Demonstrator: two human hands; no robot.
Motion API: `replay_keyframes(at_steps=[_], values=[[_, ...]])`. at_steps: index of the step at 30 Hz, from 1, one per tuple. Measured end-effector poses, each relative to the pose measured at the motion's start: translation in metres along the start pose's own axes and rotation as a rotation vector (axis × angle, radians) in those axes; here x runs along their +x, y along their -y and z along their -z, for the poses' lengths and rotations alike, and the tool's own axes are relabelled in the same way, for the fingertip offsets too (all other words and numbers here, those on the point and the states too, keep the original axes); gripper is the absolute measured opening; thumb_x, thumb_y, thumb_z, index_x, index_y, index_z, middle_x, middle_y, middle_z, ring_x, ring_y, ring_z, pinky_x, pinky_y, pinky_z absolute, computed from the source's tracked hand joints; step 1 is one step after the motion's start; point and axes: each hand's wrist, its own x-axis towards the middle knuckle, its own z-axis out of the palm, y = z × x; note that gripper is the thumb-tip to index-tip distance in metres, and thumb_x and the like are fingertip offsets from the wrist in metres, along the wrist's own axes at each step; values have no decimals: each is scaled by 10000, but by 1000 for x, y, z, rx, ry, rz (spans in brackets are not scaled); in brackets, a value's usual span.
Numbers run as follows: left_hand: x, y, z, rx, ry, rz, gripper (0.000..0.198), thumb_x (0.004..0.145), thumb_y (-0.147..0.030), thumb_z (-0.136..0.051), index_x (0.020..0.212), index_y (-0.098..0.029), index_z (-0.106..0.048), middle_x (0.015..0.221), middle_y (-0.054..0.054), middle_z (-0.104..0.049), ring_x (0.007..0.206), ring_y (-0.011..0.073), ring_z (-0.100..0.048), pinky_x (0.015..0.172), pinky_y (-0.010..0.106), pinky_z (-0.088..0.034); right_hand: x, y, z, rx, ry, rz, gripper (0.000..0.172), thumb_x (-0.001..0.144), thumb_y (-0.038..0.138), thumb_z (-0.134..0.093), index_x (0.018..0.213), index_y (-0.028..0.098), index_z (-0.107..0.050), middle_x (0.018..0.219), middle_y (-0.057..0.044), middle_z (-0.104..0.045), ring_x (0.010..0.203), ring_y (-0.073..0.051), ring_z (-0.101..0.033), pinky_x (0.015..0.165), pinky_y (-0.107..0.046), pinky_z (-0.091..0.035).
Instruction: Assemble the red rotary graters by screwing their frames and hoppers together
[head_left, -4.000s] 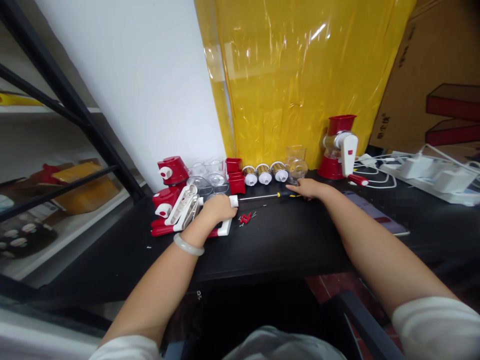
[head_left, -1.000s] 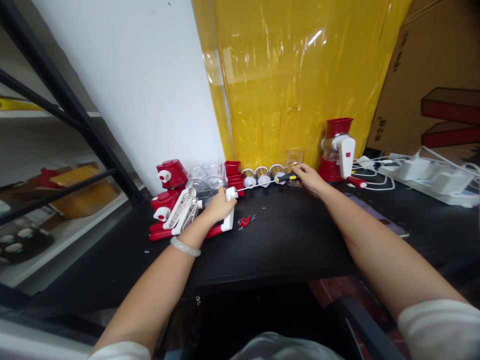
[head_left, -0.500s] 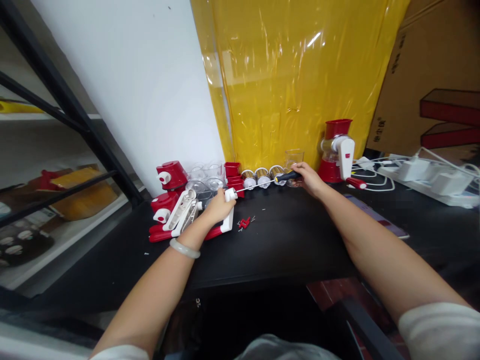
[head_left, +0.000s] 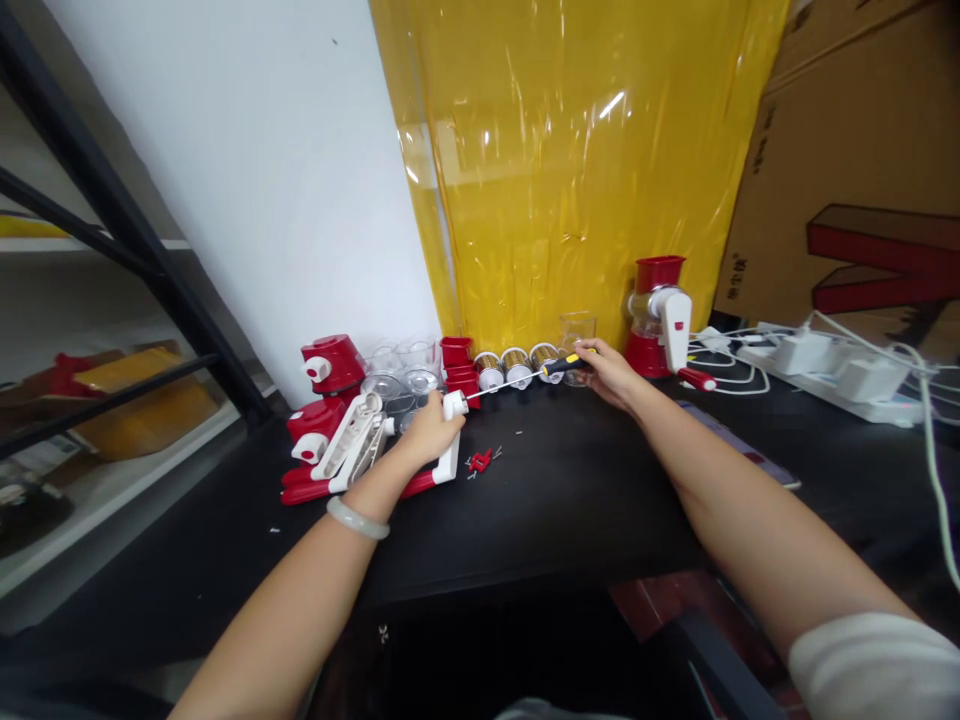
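My left hand [head_left: 430,432] is closed around a white crank handle [head_left: 448,464] with a red grip, the socket end pointing right. In my right hand [head_left: 609,374] is a screwdriver [head_left: 561,366] with a black and yellow handle, its long shaft lying almost level. The shaft's tip meets the crank's white end; how deep it sits cannot be seen. Just below, small red plastic pieces [head_left: 480,461] lie on the black table among several screws. More white crank arms [head_left: 351,438] with red grips rest left of my left hand.
Red grinder bodies [head_left: 334,362], clear cups [head_left: 417,354], red hoppers [head_left: 460,378] and metal grating drums [head_left: 516,367] line the back. An assembled red and white grinder [head_left: 660,318] stands right. Beyond are a power strip [head_left: 847,385], cables and a phone-like flat device [head_left: 742,445].
The view has shifted slightly, so the table items appear a little lower and farther left. The screwdriver stays against the crank handle, while my right fingers have changed position on its handle.
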Motion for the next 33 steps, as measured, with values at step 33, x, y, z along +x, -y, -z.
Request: replay_keyframes(at_steps=[33], values=[[-10,-13,6,15,-4,26,271,872,-350,-530,1090,-211,-449,1054,131,-730,994,307,-707,758,338,-464,2,-19,-5,-236,-327,171,486,800,722,-569,710,251,-489,453,58,-414,383,-132,-430,370,-267,-329]])
